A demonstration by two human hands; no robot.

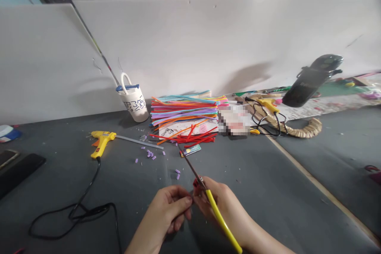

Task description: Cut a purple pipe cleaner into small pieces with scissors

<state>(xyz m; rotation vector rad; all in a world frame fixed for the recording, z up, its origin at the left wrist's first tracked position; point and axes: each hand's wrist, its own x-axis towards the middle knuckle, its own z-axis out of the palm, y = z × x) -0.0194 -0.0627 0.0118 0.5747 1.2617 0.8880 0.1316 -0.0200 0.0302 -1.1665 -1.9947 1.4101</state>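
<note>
My right hand [218,200] is closed around a pair of scissors [222,220] with a yellow handle, the dark blades pointing up and away to the left. A small red piece [195,183] shows at its fingertips, beside the blades. Just left of it, my left hand [174,210] has its thumb pressed to its curled fingers; whatever lies between them is too small to make out. Beyond the hands lie several red pipe cleaners [198,138] and a small box [191,150]. Short purple bits [149,153] are scattered on the dark table.
A pile of coloured pipe cleaners [184,111] lies by the white partition [184,47]. To the left are a yellow glue gun [103,143] with a looping black cord and a white cup [135,105]. Another glue gun [269,105], a curved beige coil [306,130] and a black bottle [309,81] are at the right.
</note>
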